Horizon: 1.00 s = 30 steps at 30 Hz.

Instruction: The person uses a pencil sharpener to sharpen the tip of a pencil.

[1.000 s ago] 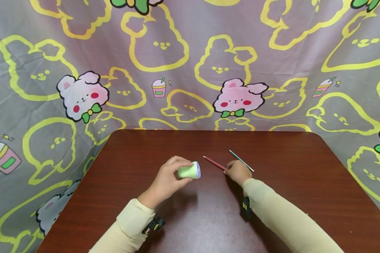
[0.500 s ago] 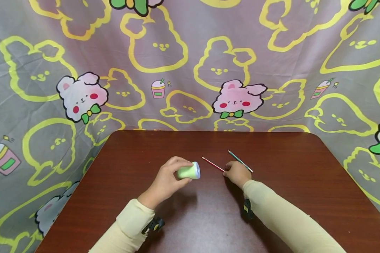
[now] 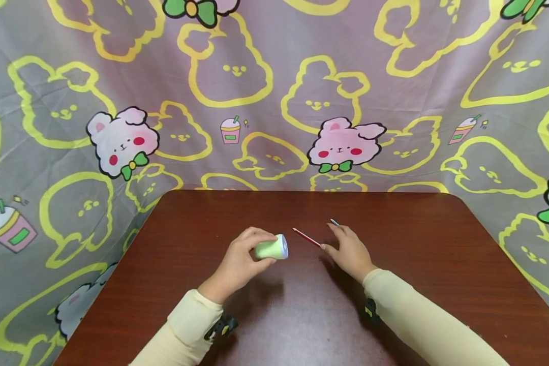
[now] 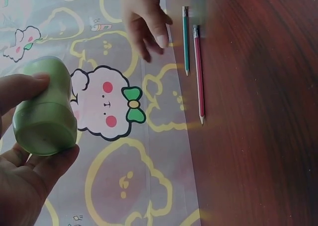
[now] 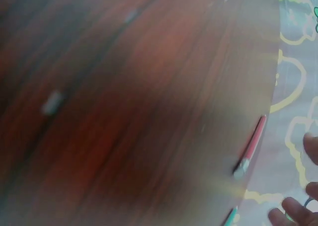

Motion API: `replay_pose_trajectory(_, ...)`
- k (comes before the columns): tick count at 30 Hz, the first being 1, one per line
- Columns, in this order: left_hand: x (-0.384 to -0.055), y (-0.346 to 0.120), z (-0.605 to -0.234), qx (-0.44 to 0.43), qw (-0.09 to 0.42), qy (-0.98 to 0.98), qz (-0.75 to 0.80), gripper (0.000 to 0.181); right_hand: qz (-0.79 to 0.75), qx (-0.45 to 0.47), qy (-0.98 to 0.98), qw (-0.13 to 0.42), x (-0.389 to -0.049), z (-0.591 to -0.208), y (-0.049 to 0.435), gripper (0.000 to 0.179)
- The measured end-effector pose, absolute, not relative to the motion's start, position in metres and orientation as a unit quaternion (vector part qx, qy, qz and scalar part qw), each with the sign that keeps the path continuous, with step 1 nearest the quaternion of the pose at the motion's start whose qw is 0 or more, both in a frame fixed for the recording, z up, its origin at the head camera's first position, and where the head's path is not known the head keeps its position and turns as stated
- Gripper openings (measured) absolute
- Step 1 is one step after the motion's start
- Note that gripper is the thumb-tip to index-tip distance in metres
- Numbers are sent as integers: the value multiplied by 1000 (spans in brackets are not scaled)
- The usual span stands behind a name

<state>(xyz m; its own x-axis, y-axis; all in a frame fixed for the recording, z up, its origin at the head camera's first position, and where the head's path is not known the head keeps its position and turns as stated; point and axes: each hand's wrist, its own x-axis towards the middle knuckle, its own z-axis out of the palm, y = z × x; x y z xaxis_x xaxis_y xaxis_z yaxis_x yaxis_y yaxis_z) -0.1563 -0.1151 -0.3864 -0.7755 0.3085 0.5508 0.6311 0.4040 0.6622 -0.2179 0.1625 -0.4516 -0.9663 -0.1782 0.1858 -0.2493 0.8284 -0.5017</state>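
My left hand [image 3: 238,262] grips a light green, narrow-waisted cylinder [image 3: 269,249] above the table, its pale blue end facing right. The left wrist view shows the cylinder's green base [image 4: 44,136] between thumb and fingers. My right hand [image 3: 353,255] is spread over the pencils, thumb and fingers apart with nothing between them. A red pencil [image 3: 307,238] lies on the table, its eraser end right by my right thumb in the head view. Beyond it lies a teal pencil [image 3: 333,221], mostly hidden by the right hand; both pencils show whole, side by side, in the left wrist view.
The dark brown wooden table [image 3: 210,218] has rounded far corners. A grey-pink curtain [image 3: 265,61] with cartoon rabbits hangs behind it and along both sides. Each wrist wears a black strap device, the left one [image 3: 221,326] near the sleeve cuff.
My right hand has opened from a pinch at the red pencil's eraser end and shifted slightly right, its fingers now spread. The red pencil stays in place. The left hand keeps its hold on the cylinder.
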Motion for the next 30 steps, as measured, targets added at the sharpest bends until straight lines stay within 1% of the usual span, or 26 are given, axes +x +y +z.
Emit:
replay_pose_trajectory(3,-156,-116,-386,-284,174,-820,-466,42,257,132,-954,78,-217,-452,170,70)
replay_pose_trajectory(11,-157,-116,-387,-279,169,-819,-471,42,305,120,-944,41,-223,-461,204,75)
replay_pose_trajectory(14,-157,-116,-387,-277,166,-819,-474,42,314,116,-942,37,-227,-464,216,76)
replay_pose_trajectory(21,-156,-117,-384,-271,165,-822,-474,42,324,118,-938,32,-234,-467,231,72)
replay_pose_trajectory(27,-156,-118,-384,-269,164,-822,-474,42,346,113,-931,12,-239,-469,240,68)
replay_pose_trajectory(30,-156,-118,-384,-269,164,-822,-475,42,355,107,-929,10,-241,-470,242,66)
